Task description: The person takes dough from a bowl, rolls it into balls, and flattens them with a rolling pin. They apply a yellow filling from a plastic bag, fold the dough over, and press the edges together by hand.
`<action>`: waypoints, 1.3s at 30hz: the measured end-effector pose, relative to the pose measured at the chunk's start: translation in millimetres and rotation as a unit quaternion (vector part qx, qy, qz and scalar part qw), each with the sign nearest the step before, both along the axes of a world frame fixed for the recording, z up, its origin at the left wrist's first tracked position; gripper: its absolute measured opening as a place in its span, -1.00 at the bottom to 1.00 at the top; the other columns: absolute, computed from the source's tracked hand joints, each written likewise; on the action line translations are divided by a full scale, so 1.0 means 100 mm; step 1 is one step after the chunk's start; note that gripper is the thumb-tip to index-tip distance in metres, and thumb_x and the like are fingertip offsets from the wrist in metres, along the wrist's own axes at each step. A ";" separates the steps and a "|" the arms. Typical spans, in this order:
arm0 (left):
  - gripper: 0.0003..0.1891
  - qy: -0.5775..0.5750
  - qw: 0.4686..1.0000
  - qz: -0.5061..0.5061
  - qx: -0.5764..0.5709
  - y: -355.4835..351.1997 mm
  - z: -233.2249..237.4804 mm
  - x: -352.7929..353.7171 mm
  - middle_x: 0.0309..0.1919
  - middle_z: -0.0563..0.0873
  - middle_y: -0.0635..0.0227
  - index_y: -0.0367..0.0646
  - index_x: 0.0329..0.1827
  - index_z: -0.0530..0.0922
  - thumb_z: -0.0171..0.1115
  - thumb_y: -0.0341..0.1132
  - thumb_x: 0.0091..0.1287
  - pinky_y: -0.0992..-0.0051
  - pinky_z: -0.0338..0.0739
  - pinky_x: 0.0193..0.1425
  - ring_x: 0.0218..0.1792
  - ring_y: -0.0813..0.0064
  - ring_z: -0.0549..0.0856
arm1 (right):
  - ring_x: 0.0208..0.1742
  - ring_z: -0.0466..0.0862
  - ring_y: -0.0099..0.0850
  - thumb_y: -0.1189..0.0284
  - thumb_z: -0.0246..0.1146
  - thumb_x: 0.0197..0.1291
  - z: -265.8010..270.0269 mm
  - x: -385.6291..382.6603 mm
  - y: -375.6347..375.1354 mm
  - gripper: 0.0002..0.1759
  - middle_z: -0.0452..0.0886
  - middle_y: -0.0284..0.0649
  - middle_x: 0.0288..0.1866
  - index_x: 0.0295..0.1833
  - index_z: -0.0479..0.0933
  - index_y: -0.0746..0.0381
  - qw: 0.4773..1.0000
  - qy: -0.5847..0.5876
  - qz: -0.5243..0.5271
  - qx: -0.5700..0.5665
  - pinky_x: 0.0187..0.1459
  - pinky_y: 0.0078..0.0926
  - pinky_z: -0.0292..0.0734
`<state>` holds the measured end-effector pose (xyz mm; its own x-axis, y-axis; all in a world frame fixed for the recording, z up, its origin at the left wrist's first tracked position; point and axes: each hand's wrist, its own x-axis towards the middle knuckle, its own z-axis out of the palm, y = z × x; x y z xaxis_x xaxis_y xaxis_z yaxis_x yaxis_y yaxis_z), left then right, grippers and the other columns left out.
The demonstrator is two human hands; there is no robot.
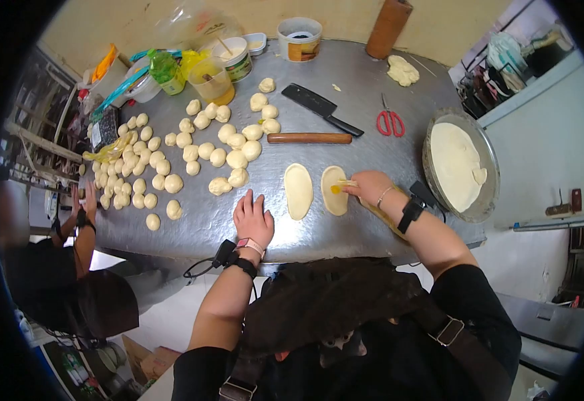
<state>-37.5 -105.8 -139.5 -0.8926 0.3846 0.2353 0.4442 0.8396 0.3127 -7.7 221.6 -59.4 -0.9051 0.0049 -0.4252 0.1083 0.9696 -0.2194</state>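
My right hand [374,188] pinches a short pale brush-like thing [348,183] over a flattened oval of dough [333,204]. A yellow smear [335,190] shows on that dough by the tip. Left of it lies another dough oval [299,192]. Under my right wrist something long and tan is mostly hidden. My left hand [252,222] rests on the steel table with its fingers spread and nothing in it, near several dough balls [237,177]. Beyond the ovals are a wooden rolling pin [309,138] and a black cleaver [322,109].
Many dough balls [131,164] cover the table's left side, where a co-worker's hands [85,202] rest. Red-handled scissors [390,123] lie right of the cleaver. A big metal bowl [494,175] stands at the right edge. Tubs [299,39] and a yellow-liquid cup [210,80] stand behind.
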 end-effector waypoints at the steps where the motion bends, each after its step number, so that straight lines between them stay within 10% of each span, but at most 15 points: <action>1: -0.53 0.001 1.000 0.003 0.000 -0.01 -0.01 0.00 0.36 0.37 0.11 -0.07 0.22 0.47 0.15 -0.27 0.20 0.03 0.14 0.42 0.34 0.02 0.31 | -0.14 0.70 -0.12 -0.10 0.13 0.24 -0.02 0.02 -0.06 -0.49 0.71 -0.11 -0.23 -0.17 0.63 0.14 0.999 0.035 0.002 -0.022 -0.12 -0.14 0.55; 21: -0.54 -0.015 1.000 0.005 0.020 0.00 0.00 -0.03 0.35 0.37 0.11 -0.07 0.20 0.47 0.17 -0.29 0.19 0.06 0.15 0.42 0.34 0.04 0.32 | -0.15 0.71 -0.15 0.10 0.18 0.28 -0.20 -0.44 -0.84 -0.64 0.72 -0.11 -0.22 -0.19 0.67 0.17 0.999 0.041 0.032 -0.012 -0.13 -0.17 0.55; 30: -0.65 -0.128 0.967 -0.084 0.204 0.59 0.15 -0.61 0.04 0.59 0.07 -0.20 0.08 0.54 0.23 -0.41 0.21 0.24 0.44 0.21 0.08 0.06 0.56 | -0.08 0.71 -0.12 0.17 0.16 0.27 -0.07 -0.49 -0.76 -0.68 0.71 -0.07 -0.13 -0.12 0.69 0.16 0.998 -0.006 0.059 0.001 -0.05 -0.16 0.57; 39: -0.85 -0.212 0.956 -0.177 0.099 0.91 0.08 -1.21 -0.22 0.65 0.10 -0.18 -0.17 0.63 0.25 -0.35 0.25 0.28 0.55 0.02 -0.14 0.13 0.65 | -0.06 0.61 0.03 0.14 0.25 0.21 -0.16 -0.53 0.65 -0.60 0.64 0.05 -0.13 -0.04 0.60 0.25 0.973 0.143 -0.129 -0.129 0.01 -0.11 0.49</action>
